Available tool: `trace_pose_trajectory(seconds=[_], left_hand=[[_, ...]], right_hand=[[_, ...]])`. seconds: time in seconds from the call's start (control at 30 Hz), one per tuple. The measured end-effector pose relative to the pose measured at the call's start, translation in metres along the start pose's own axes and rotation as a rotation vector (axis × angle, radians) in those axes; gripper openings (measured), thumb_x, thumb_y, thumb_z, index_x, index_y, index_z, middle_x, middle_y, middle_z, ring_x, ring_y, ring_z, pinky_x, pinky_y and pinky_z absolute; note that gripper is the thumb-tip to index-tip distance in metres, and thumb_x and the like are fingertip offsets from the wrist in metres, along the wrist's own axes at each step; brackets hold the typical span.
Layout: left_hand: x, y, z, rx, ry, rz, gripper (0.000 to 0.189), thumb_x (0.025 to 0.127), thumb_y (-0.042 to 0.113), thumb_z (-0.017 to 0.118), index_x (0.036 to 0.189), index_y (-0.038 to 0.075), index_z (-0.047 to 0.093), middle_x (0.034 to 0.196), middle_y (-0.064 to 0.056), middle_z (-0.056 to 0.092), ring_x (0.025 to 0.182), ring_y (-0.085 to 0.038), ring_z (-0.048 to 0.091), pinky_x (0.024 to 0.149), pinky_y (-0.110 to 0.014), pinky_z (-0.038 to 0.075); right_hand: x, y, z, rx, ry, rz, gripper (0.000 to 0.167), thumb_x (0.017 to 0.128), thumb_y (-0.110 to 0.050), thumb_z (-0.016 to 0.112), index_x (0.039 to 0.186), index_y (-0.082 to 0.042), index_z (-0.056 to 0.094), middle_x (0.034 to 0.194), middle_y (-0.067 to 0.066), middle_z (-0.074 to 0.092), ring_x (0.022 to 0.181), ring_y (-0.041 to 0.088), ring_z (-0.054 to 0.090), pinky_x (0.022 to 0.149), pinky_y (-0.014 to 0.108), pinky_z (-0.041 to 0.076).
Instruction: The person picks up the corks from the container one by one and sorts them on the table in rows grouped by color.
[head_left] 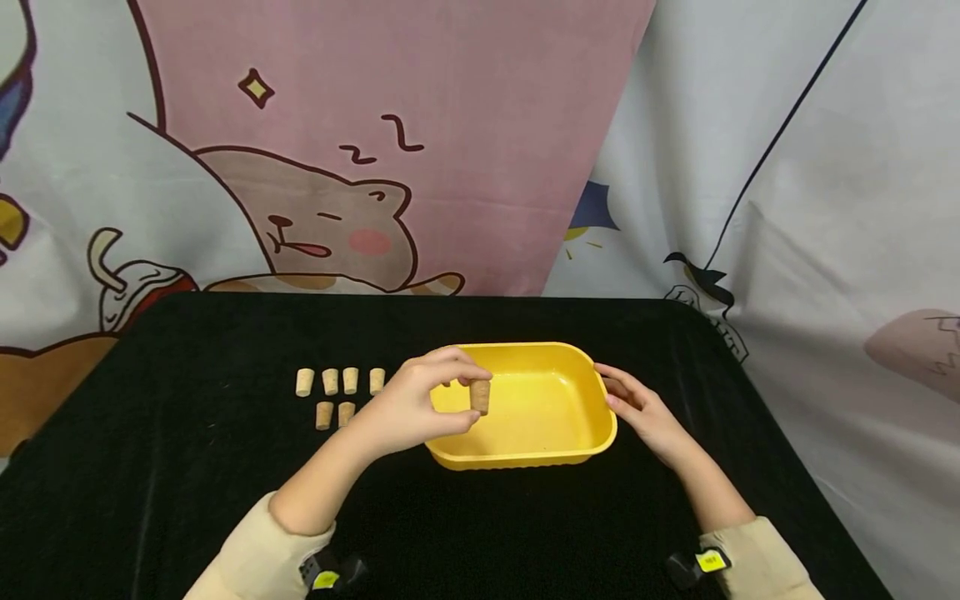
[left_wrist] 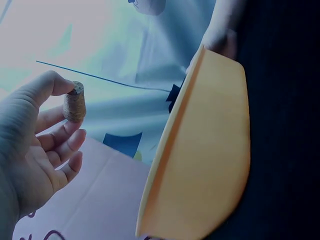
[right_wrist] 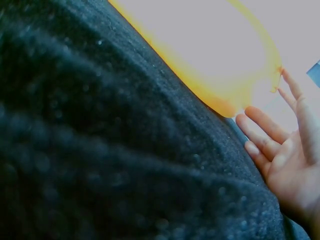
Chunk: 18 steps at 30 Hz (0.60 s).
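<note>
My left hand (head_left: 408, 404) pinches a cork stopper (head_left: 480, 397) by its two ends between thumb and index finger. It holds the cork upright, over the left part of a yellow plastic basin (head_left: 521, 458) in the head view. Seen from the left wrist, the cork (left_wrist: 75, 105) is up in the air beside the basin's outer wall (left_wrist: 210, 135), the other fingers loosely bent below. My right hand (head_left: 648, 417) is at the basin's right end, fingertips against the rim. In the right wrist view its fingers (right_wrist: 262, 132) are spread and fairly straight.
Several more corks (head_left: 304, 382) stand in two rows on the black cloth (head_left: 225, 500), left of the basin; my left hand partly covers one. A printed cartoon curtain (head_left: 480, 125) hangs behind the table. Wrist cameras (head_left: 333, 571) sit at both cuffs.
</note>
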<state>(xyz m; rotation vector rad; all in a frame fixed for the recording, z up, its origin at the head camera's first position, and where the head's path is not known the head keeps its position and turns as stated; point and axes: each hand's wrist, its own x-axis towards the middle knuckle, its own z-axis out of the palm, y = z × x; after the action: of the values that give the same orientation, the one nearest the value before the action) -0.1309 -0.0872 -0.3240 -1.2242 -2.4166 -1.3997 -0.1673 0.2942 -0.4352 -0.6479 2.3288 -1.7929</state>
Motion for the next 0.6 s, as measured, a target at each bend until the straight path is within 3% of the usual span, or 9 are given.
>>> trace_pose_trajectory(seconds=[0.23,0.47,0.6], left_hand=[[-0.028,-0.002,-0.02,0.023,0.051,-0.021,0.038,0.074,0.005,0.076,0.11,0.012,0.068,0.107,0.009,0.058,0.097,-0.012,0.055,0.083,-0.035,0.05],[-0.053,-0.006,-0.046,0.07,0.078,-0.126,0.045,0.074,0.002,0.076,0.114,0.019,0.066,0.109,0.012,0.057,0.098,-0.014,0.053,0.081,-0.038,0.048],[-0.068,-0.016,-0.06,0.149,0.114,-0.161,0.047,0.074,0.001,0.076,0.116,0.019,0.066,0.11,0.012,0.057,0.096,-0.014,0.053,0.078,-0.037,0.047]], right_hand=[[0.0,0.001,0.001,-0.016,0.006,-0.007,0.046,0.101,-0.008,0.042,0.146,-0.005,0.033,0.134,0.03,0.045,0.11,0.018,0.059,0.087,0.033,0.049],[-0.001,0.0,0.002,-0.02,0.009,0.005,0.047,0.101,-0.008,0.043,0.147,-0.005,0.032,0.135,0.03,0.045,0.109,0.018,0.059,0.087,0.033,0.049],[-0.001,-0.001,0.001,-0.028,0.012,0.013,0.048,0.101,-0.008,0.044,0.147,-0.005,0.032,0.135,0.03,0.045,0.109,0.018,0.059,0.088,0.033,0.049]])
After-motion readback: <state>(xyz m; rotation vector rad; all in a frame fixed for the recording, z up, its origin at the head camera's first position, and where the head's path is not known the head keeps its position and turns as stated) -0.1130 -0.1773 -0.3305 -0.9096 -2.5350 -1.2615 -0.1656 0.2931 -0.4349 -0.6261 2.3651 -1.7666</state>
